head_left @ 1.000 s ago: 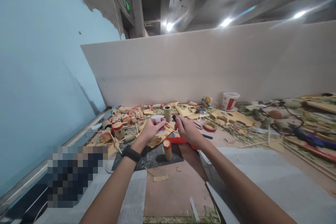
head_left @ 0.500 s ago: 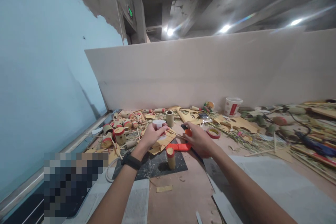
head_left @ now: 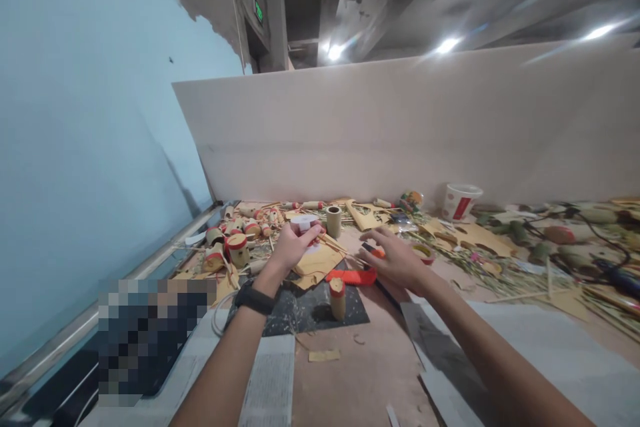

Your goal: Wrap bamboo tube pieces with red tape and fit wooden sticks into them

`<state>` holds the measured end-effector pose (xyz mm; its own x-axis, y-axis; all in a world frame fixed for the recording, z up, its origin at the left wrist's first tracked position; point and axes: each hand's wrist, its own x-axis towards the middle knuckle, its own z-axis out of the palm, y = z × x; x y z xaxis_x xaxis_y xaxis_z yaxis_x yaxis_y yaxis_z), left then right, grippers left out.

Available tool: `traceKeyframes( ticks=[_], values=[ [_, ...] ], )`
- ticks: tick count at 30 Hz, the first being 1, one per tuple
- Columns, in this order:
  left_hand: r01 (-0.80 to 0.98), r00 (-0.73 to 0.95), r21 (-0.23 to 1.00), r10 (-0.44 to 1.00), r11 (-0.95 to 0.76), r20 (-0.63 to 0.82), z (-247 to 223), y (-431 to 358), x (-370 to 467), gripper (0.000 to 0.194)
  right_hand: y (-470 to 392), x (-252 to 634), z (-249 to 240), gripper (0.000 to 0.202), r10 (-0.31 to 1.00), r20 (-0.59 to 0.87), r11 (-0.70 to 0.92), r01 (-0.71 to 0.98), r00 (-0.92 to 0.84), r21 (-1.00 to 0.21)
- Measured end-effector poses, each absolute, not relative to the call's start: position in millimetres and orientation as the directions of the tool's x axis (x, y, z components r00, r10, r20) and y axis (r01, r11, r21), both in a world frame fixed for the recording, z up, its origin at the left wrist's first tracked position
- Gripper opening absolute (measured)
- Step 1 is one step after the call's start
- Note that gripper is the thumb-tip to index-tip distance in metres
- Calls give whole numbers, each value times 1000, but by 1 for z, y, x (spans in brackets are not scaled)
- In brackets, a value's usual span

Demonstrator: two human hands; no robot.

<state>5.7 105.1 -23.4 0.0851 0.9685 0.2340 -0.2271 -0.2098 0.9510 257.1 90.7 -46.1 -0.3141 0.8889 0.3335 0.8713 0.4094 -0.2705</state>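
My left hand (head_left: 294, 245) is closed, thumb against fingers, on thin wooden sticks (head_left: 331, 242) that point to the right. A white round piece (head_left: 304, 221) shows just behind its fingers. My right hand (head_left: 395, 255) has its fingers apart, over a small orange-and-black tool (head_left: 373, 251); whether it touches the tool I cannot tell. Below lies a bright orange-red ribbed handle (head_left: 353, 277). A short bamboo piece with a red band (head_left: 337, 298) stands upright on the black mat (head_left: 280, 317). Yellow-brown board (head_left: 317, 263) lies under the left hand's sticks. An open bamboo tube (head_left: 333, 221) stands behind.
Red-banded bamboo pieces (head_left: 237, 250) are heaped at the left. A white-and-red tub (head_left: 461, 202) and a roll of tape (head_left: 423, 253) are on the right, among straw and offcuts. Paper sheets (head_left: 500, 333) cover the front right. A pale panel (head_left: 375, 133) stands across the back.
My right hand has lifted slightly and spread its fingers away from the sticks. My left hand keeps its hold. The whole view has shifted a little, so things appear further right.
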Motion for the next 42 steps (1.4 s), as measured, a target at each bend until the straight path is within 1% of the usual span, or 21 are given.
traceKeyframes(
  ticks=[3,5,9,11,14,16,18,21,24,26,28,30,34,42],
  values=[
    [-222,96,955,970,-196,222,-23,105,7,33,80,243,-41,29,861,193,508,819,-471,-267],
    [-214,94,955,969,-203,227,-23,105,7,32,74,234,-43,29,846,123,532,806,-519,-258],
    [-200,80,948,960,-248,268,-24,104,6,34,71,226,-48,23,826,108,559,778,-553,-288],
    [-200,79,951,963,-237,257,-24,104,5,36,72,229,-47,20,825,117,559,771,-553,-304],
    [-199,66,956,970,-217,233,-24,104,4,38,76,243,-38,22,865,141,502,827,-482,-252],
    [-198,62,955,969,-222,238,-23,104,3,38,79,257,-29,26,900,176,429,885,-399,-182],
    [-206,71,953,968,-222,241,-23,105,3,37,81,273,-21,29,932,190,337,931,-310,-137],
    [-218,80,949,965,-228,251,-24,106,4,35,84,295,-13,33,966,179,208,971,-185,-120],
    [-229,80,947,965,-225,249,-24,107,4,35,84,302,-9,32,955,273,152,983,-119,-103],
    [-245,84,944,966,-219,246,-24,106,5,36,82,296,-8,36,920,371,178,978,-126,-108],
    [-272,104,941,965,-203,239,-23,103,6,37,77,284,-8,39,874,457,248,960,-166,-126],
    [-306,132,936,966,-175,224,-22,100,8,39,72,269,-9,38,831,510,329,935,-220,-132],
    [-340,171,931,964,-136,203,-23,97,12,43,66,247,-15,39,790,527,443,885,-311,-142],
    [-399,178,911,966,-103,187,-23,96,13,43,68,245,-22,38,775,538,477,865,-331,-154]
  ],
)
